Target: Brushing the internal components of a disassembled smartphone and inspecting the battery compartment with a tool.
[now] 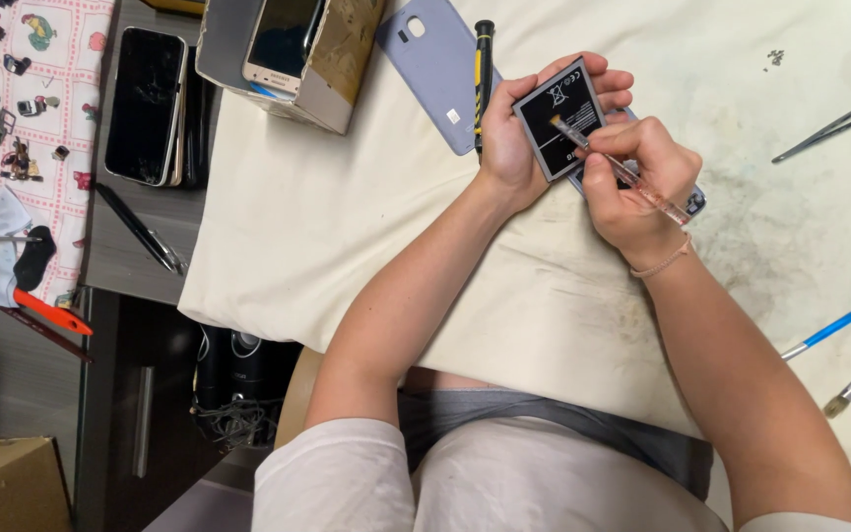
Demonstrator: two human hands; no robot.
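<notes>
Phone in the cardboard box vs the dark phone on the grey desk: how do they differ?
The phone in the cardboard box has a pale gold frame and leans tilted against the box wall; the dark phone on the grey desk is all black and lies flat, on top of other flat items. Both have dark, unlit screens, and neither hand touches them.

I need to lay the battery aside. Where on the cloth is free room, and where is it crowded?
Free: the cloth left of the left hand, below the grey phone cover; also between the right hand and the tweezers. Crowded: the right edge with brushes and the side table with phones.
</notes>
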